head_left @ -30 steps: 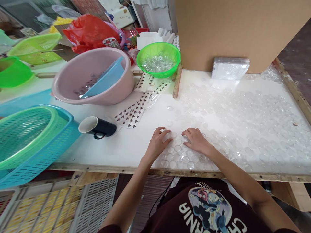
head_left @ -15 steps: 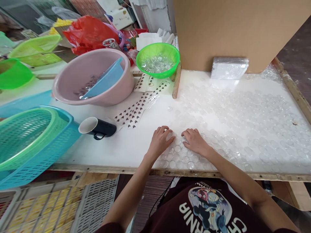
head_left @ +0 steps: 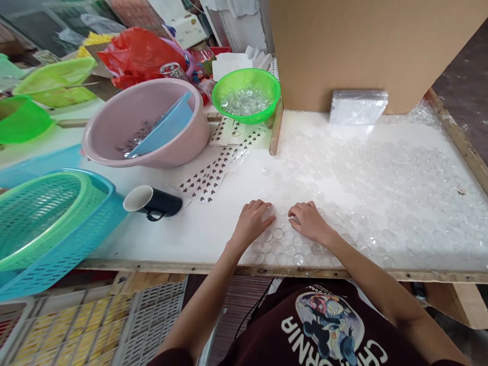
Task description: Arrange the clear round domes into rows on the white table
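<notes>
My left hand point(head_left: 252, 222) and my right hand point(head_left: 309, 221) rest side by side on the white tabletop point(head_left: 198, 229), near its front edge. Both have bent fingers, tips down on clear round glass domes point(head_left: 284, 249) laid in rows below and between them. The left fingertips touch a dome at the row's upper left; the right fingertips press on domes close by. Many more clear domes point(head_left: 381, 178) cover the table's right half.
A black mug point(head_left: 154, 202) lies on its side left of my hands. Behind it are printed sheets point(head_left: 213, 173), a pink basin point(head_left: 147, 122) with a blue scoop, a green bowl point(head_left: 246, 95) of domes, a cardboard box point(head_left: 358, 46). Teal baskets point(head_left: 49, 218) sit at left.
Both hands stayed in about the same spot; the left fingers curled in a little over the domes. The view shifted slightly.
</notes>
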The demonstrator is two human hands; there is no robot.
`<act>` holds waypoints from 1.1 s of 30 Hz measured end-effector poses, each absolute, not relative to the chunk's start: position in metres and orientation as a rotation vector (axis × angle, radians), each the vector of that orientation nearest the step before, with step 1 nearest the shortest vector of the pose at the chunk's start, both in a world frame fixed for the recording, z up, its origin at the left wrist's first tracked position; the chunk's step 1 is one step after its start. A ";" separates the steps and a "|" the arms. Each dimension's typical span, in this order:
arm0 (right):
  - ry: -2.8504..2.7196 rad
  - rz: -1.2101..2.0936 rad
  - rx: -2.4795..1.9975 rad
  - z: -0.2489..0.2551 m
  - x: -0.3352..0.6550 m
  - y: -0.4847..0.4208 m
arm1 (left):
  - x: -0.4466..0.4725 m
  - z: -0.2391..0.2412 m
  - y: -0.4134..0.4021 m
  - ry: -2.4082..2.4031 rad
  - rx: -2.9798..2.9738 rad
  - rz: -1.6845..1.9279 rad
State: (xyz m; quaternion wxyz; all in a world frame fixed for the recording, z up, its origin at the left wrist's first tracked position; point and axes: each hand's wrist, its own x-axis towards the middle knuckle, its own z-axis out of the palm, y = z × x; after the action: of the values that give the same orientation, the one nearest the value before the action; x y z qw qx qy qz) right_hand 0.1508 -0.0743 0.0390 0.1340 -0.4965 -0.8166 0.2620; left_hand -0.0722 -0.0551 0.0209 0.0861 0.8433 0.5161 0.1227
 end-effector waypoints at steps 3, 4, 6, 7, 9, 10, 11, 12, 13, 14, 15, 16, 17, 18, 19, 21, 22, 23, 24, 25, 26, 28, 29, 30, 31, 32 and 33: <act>-2.423 0.707 -1.406 0.033 0.148 -0.074 | -0.071 0.022 -0.055 1.539 2.526 0.343; -2.441 0.685 -1.407 0.032 0.146 -0.074 | -0.071 0.022 -0.055 1.545 2.529 0.345; -2.466 0.636 -1.422 0.028 0.145 -0.073 | -0.070 0.024 -0.055 1.566 2.535 0.374; -2.473 0.610 -1.433 0.027 0.144 -0.072 | -0.070 0.025 -0.055 1.579 2.537 0.398; -2.478 0.565 -1.458 0.025 0.143 -0.071 | -0.071 0.028 -0.056 1.596 2.537 0.450; -2.476 0.552 -1.470 0.024 0.143 -0.071 | -0.072 0.030 -0.056 1.598 2.533 0.473; -2.469 0.548 -1.484 0.024 0.143 -0.070 | -0.074 0.032 -0.057 1.600 2.527 0.492; -2.453 0.554 -1.496 0.024 0.143 -0.071 | -0.076 0.034 -0.058 1.602 2.518 0.508; -2.426 0.574 -1.502 0.024 0.143 -0.071 | -0.079 0.036 -0.059 1.609 2.508 0.522; -2.386 0.611 -1.502 0.025 0.143 -0.071 | -0.083 0.038 -0.060 1.622 2.497 0.536; -2.331 0.666 -1.497 0.026 0.144 -0.072 | -0.088 0.039 -0.062 1.641 2.484 0.548; -2.263 0.738 -1.492 0.027 0.145 -0.072 | -0.093 0.040 -0.064 1.664 2.469 0.554; -2.187 0.821 -1.492 0.028 0.146 -0.073 | -0.099 0.039 -0.066 1.691 2.451 0.551; -2.110 0.905 -1.500 0.030 0.147 -0.073 | -0.105 0.038 -0.067 1.719 2.432 0.536; -2.042 0.978 -1.518 0.031 0.149 -0.072 | -0.111 0.036 -0.069 1.745 2.411 0.510; -1.951 1.053 -1.580 0.033 0.152 -0.069 | -0.121 0.030 -0.072 1.780 2.370 0.441; -1.934 1.042 -1.612 0.033 0.154 -0.067 | -0.125 0.027 -0.073 1.785 2.352 0.415; -1.933 0.998 -1.640 0.032 0.156 -0.065 | -0.128 0.024 -0.073 1.784 2.336 0.399; -1.945 0.925 -1.663 0.031 0.159 -0.063 | -0.130 0.022 -0.074 1.780 2.323 0.393; -1.961 0.828 -1.687 0.030 0.161 -0.060 | -0.131 0.020 -0.073 1.775 2.312 0.394; -1.975 0.720 -1.713 0.028 0.164 -0.057 | -0.131 0.019 -0.073 1.769 2.302 0.397; -1.998 0.530 -1.770 0.024 0.168 -0.052 | -0.129 0.018 -0.072 1.752 2.285 0.406; -2.010 0.469 -1.797 0.023 0.170 -0.049 | -0.127 0.018 -0.071 1.741 2.277 0.414; -2.026 0.435 -1.818 0.021 0.171 -0.047 | -0.125 0.017 -0.070 1.729 2.269 0.425; -2.047 0.424 -1.830 0.019 0.171 -0.046 | -0.123 0.017 -0.068 1.718 2.260 0.439; -2.073 0.427 -1.831 0.018 0.171 -0.045 | -0.121 0.016 -0.066 1.710 2.252 0.452; -2.101 0.436 -1.821 0.017 0.171 -0.044 | -0.119 0.014 -0.064 1.703 2.245 0.465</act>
State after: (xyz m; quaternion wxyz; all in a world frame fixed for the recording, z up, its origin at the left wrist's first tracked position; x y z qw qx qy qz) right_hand 0.1705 -0.0445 0.0169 0.1630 -0.6384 -0.7365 0.1529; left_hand -0.1186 -0.0644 0.0141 0.1423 0.7781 0.5902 0.1612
